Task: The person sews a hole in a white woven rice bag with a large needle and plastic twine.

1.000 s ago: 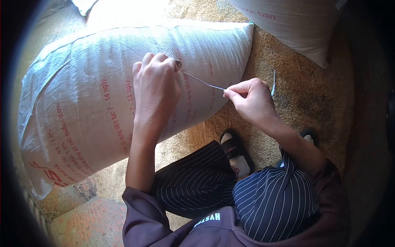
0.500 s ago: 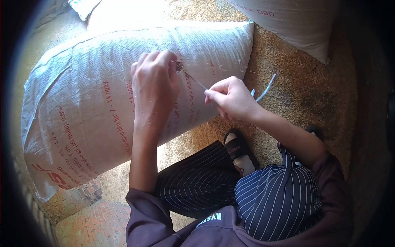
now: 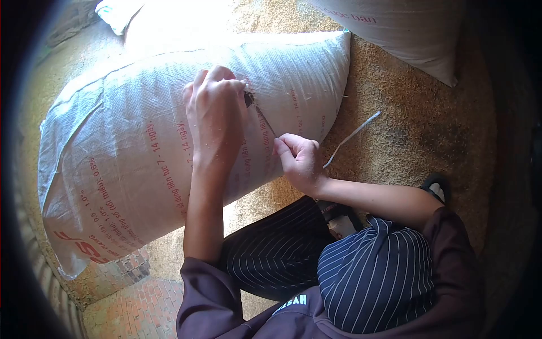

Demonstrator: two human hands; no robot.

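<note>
A full white woven sack with red print lies on its side in front of me. In its upper middle is a small dark hole. My left hand is closed at the hole's left edge, pinching the sack's fabric; its fingertips are partly hidden. Between thumb and fingers, my right hand grips a long thin needle, whose far end points up at the hole. A pale blue strand trails out from behind the right hand and curves up to the right.
Another filled sack rests at the upper right. Loose grain-like husks cover the floor around. Brick paving shows at the lower left, beside a ridged wall. My striped trouser knees are close below my hands.
My right hand has moved down and left with the needle, its wrist turned. More of the strand shows. The dark hole is seen more plainly beside my left hand, which stays at the sack.
</note>
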